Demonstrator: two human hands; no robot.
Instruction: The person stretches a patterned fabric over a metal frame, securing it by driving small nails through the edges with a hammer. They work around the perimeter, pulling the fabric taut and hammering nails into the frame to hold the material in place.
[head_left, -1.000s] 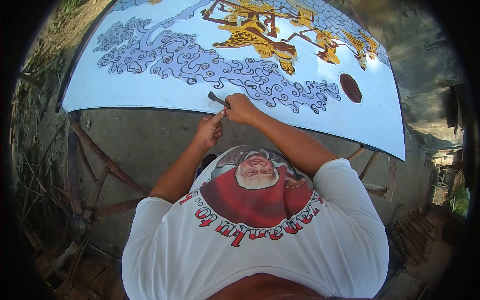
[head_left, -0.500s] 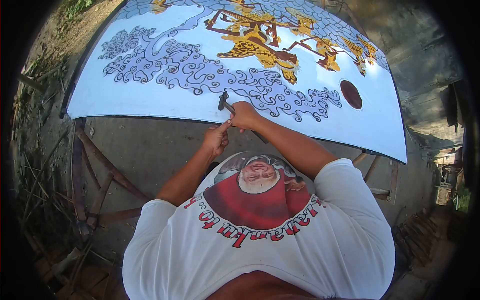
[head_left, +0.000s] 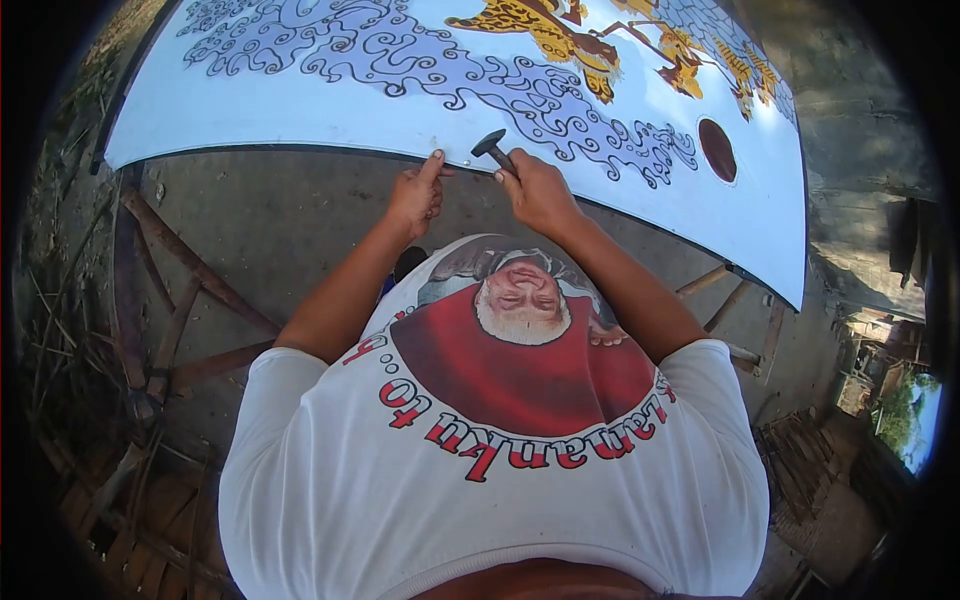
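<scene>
White panel before the person, lilac curls, gold figures, brown oval, left hand at its edge, grip unclear, right hand's fingers clasping a hammer, shirt partly reading "amanku to..."

The right grip has moved away from the left grip.

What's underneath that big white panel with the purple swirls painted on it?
Under the white swirl-painted panel, crossed brown poles show at the left, slimmer brown poles at the right, and grey ground between. The panel covers whatever lies farther back.
</scene>
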